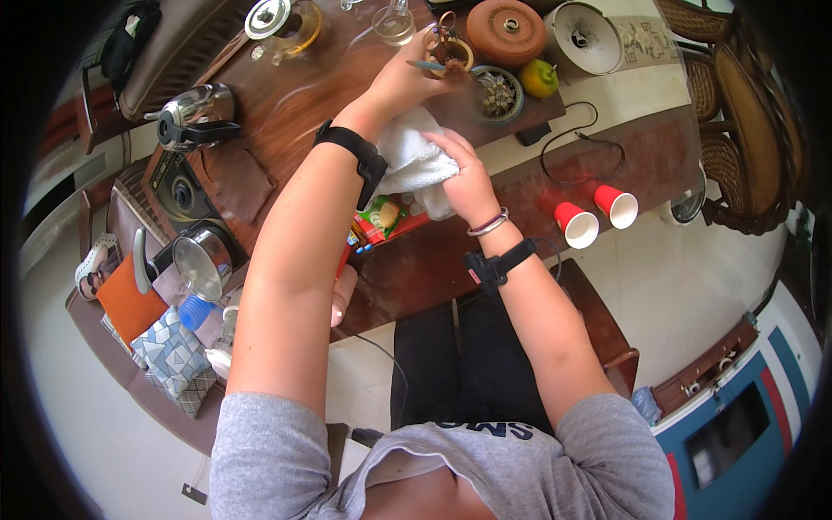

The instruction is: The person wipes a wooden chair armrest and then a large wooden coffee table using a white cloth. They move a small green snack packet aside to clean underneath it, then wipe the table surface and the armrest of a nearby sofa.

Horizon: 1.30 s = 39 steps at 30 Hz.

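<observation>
My right hand [465,175] grips a white terry cloth [419,153], which hangs in folds above the wooden tea table. Farther out, my left hand [406,75] reaches over the cloth to a small round pot [460,51] that holds tools, among them a brush with brown bristles [457,73]. The fingers of my left hand lie around the pot's near side, partly hidden; whether they close on the pot or on a tool cannot be told. Beside the brush is a round dish with a succulent plant [497,94].
A lidded clay pot [506,29], a yellow-green fruit [539,78] and a white bowl [582,39] stand beyond. Two red paper cups [576,225] and a black cable [572,179] lie to the right. A glass teapot [286,29] and steel kettle [198,117] are left.
</observation>
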{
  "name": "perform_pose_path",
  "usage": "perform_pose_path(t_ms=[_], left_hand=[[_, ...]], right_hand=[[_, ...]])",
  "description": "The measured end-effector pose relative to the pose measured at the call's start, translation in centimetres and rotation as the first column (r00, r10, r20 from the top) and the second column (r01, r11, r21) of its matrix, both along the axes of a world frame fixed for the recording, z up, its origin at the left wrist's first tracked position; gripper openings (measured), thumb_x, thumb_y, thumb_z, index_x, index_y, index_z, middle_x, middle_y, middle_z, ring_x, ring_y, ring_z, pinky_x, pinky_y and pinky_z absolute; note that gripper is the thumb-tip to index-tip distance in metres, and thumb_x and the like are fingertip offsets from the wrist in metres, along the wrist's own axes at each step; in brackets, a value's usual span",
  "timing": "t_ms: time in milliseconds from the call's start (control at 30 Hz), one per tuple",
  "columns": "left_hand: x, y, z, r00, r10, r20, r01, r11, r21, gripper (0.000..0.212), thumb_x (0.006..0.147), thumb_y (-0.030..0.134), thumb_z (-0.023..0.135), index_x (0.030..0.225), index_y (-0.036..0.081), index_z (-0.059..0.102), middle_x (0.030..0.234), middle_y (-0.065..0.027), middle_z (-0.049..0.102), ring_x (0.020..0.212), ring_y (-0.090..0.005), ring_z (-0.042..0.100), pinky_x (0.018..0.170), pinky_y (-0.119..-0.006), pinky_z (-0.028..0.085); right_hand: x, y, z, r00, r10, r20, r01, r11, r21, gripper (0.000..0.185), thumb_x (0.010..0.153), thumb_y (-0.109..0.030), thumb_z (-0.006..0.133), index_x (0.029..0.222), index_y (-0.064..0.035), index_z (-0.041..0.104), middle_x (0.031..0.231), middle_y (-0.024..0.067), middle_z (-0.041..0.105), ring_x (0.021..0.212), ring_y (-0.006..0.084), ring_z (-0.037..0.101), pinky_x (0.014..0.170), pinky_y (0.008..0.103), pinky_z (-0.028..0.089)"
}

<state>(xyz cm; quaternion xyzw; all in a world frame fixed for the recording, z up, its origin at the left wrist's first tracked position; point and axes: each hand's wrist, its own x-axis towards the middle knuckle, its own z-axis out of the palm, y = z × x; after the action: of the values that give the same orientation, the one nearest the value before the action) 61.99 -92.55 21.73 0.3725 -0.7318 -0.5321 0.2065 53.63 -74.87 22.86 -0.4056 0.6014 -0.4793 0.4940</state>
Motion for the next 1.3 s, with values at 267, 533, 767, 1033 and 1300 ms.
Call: perform_pose_path(t_ms=[267, 533, 767, 1033, 1300], left_hand=[[3.5, -0.4, -0.6, 0.976, 0.162, -0.144, -0.13, 0.969, 0.209, 0.057, 0.074, 0.014, 0.082, 0.119, 0.005, 0.05, 0.104, -0.0052, 0.065, 0.092, -0.0118, 0.062, 0.077, -0.027, 0.051], [9.6, -1.7, 1.3, 0.957, 0.29, 0.004, -0.289, 0.951, 0.107, 0.054, 0.074, 0.01, 0.081, 0.119, 0.004, 0.051, 0.106, -0.0053, 0.066, 0.094, -0.0132, 0.063, 0.081, -0.027, 0.052], [11.1, -1.5, -0.3, 0.932, 0.343, 0.118, -0.344, 0.939, -0.011, 0.058, 0.073, 0.015, 0.083, 0.118, 0.002, 0.051, 0.105, -0.0063, 0.067, 0.095, -0.0147, 0.064, 0.082, -0.028, 0.052], [12.4, -2.1, -1.1, 0.912, 0.404, 0.066, -0.404, 0.915, -0.018, 0.058, 0.072, 0.014, 0.083, 0.118, 0.002, 0.049, 0.105, -0.0077, 0.066, 0.096, -0.0154, 0.064, 0.082, -0.029, 0.052], [12.8, 0.7, 0.4, 0.877, 0.48, 0.015, -0.466, 0.844, 0.267, 0.061, 0.079, 0.02, 0.078, 0.128, -0.003, 0.047, 0.12, -0.0108, 0.06, 0.104, -0.0186, 0.058, 0.087, -0.031, 0.048]], right_hand=[[0.3, 0.0, -0.2, 1.0, 0.003, -0.028, -0.004, 1.0, -0.01, 0.044, 0.077, 0.008, 0.054, 0.117, -0.0079, 0.066, 0.128, 0.0148, 0.055, 0.119, 0.0283, 0.053, 0.101, 0.0333, 0.041], [1.2, -1.7, 0.1, 0.995, -0.007, -0.098, 0.002, 0.999, -0.053, 0.044, 0.078, 0.006, 0.056, 0.117, -0.01, 0.066, 0.124, 0.0162, 0.058, 0.118, 0.0294, 0.054, 0.101, 0.0332, 0.042], [1.1, -2.2, 0.1, 0.997, -0.026, -0.072, 0.024, 0.999, -0.027, 0.043, 0.076, 0.006, 0.058, 0.115, -0.0082, 0.067, 0.123, 0.0173, 0.059, 0.116, 0.0298, 0.056, 0.1, 0.0328, 0.043], [1.5, -4.5, 1.5, 0.915, -0.136, -0.38, 0.084, 0.985, -0.149, 0.05, 0.07, 0.012, 0.05, 0.113, -0.0049, 0.067, 0.119, 0.0185, 0.061, 0.112, 0.0322, 0.058, 0.098, 0.0327, 0.043], [0.3, -10.7, 0.1, 0.62, -0.17, -0.766, -0.073, 0.96, -0.272, 0.031, 0.073, 0.003, 0.057, 0.102, 0.0041, 0.065, 0.105, 0.0241, 0.061, 0.097, 0.0406, 0.059, 0.086, 0.0436, 0.049]])
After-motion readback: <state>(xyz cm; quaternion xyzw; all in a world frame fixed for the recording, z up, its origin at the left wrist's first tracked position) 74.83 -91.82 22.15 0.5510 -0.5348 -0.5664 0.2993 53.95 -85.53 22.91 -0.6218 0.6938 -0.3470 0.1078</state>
